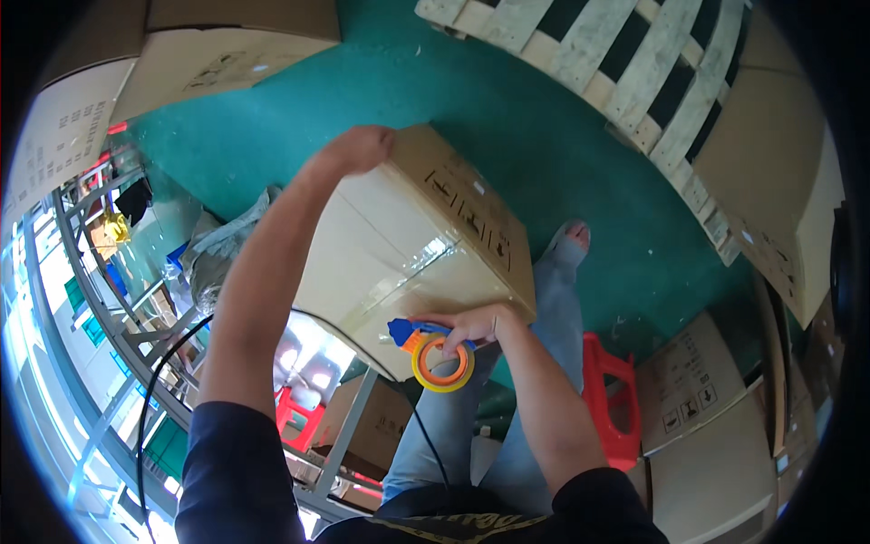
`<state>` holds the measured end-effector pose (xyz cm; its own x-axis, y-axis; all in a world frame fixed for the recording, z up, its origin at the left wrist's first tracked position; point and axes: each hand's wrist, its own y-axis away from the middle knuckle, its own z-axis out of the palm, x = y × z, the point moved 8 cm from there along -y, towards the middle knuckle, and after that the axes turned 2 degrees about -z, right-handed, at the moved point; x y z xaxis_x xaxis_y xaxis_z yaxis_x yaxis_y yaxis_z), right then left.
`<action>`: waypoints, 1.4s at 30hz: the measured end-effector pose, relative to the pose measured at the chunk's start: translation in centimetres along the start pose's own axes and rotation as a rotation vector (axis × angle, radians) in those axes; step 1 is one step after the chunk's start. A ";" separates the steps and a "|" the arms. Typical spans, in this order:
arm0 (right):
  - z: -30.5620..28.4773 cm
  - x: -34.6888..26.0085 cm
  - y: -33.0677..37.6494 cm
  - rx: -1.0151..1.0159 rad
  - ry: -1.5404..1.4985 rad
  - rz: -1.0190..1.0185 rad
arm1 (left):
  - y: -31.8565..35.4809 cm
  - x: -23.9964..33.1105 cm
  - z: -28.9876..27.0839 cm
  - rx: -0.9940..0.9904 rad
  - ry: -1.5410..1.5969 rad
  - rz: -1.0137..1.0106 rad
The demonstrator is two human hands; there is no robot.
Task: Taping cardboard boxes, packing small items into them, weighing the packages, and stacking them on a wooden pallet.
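Head view: hands [476,325] apart, left [361,148] at carton [381,236] corner

A dark short-sleeved T-shirt [376,531] has plain, loose-fitting sleeves [237,471] and pale yellowish lettering [471,524] across its front. The jeans [555,313] are a faded light blue, creased along the legs. The left hand [361,150] and right hand [476,325] are bare; toes show on the right foot [576,237].
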<state>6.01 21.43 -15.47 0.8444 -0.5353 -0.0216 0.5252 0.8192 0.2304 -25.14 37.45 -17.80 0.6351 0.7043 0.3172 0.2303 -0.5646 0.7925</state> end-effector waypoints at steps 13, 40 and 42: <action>-3.8 4.7 -3.6 0.102 0.234 0.089 | 4.6 19.4 24.8 -0.075 -0.250 0.367; -1.1 -0.1 1.6 0.473 0.331 0.072 | 11.3 20.1 26.6 -1.340 0.641 0.063; -1.1 0.2 3.5 0.559 0.407 0.139 | 12.6 20.0 20.7 -0.562 0.606 0.090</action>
<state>8.12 24.47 -15.74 0.9294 -0.2243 -0.2931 0.3689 0.5877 0.7201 5.73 35.54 -12.26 0.0895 0.8671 0.4900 -0.3070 -0.4440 0.8418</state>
